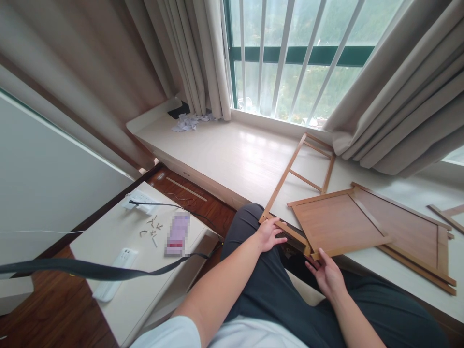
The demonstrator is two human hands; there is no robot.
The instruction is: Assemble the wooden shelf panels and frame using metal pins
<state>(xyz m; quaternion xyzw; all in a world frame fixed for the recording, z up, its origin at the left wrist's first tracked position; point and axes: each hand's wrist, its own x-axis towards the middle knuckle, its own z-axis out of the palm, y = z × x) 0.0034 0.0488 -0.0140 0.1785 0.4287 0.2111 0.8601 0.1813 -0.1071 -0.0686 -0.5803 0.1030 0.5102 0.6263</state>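
Note:
My left hand [270,235] holds the near end of an open wooden frame [289,170] with crossbars, its fingers partly spread around the corner. This frame leans over my lap and onto the window ledge. With my right hand [328,274] I pinch the near corner of a framed wooden panel [331,220]. The panel's corner meets the end of the frame's near rail between my hands. How the two pieces join there is hard to make out. To the right, a second wooden panel [402,220] lies partly under the held one.
Another wooden piece [440,215] is at the far right of the white ledge [224,152]. Torn paper [190,122] sits at the back. On the low table [145,295] are small hardware pieces [150,227], a purple packet [177,234] and a white power strip [116,274]. A dark strap [108,269] crosses it.

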